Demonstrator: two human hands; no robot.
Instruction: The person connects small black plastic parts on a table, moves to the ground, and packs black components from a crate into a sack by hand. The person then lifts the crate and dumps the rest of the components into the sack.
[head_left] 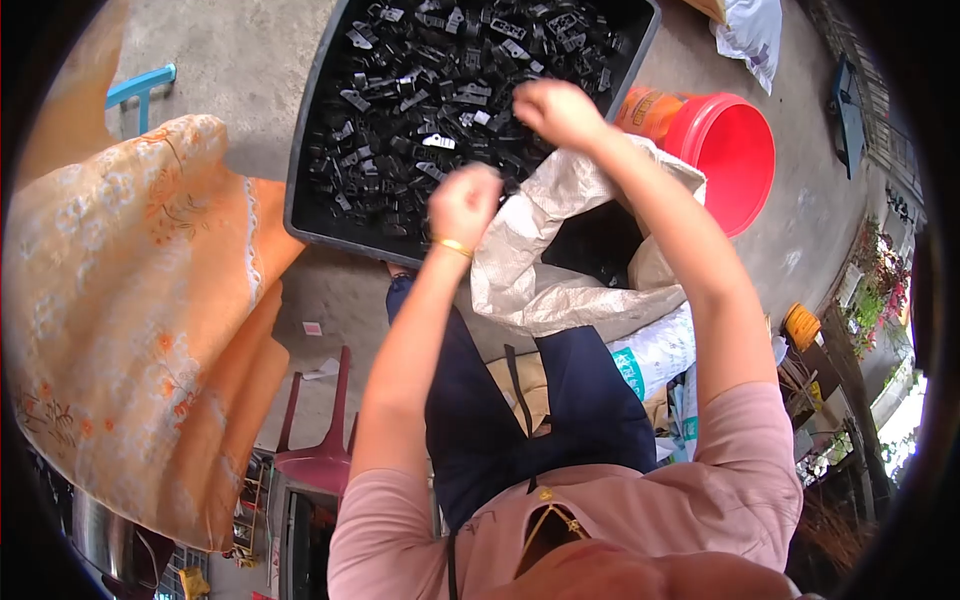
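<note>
A wide black tub holds a heap of small black plastic parts, some with pale silvery faces. My left hand, a gold bangle at its wrist, is curled closed above the tub's near edge. Dark bits show beside its fingers, but I cannot make out what it holds. Over the right part of the heap, my right hand is closed too, slightly blurred, its fingertips hidden. Below both hands a whitish woven sack gapes, its rim folded outward, with dark contents inside.
An orange-red bucket lies on its side right of the sack. At left hangs an orange floral cloth. A dark red plastic chair stands lower left, and a white bag sits at the upper right.
</note>
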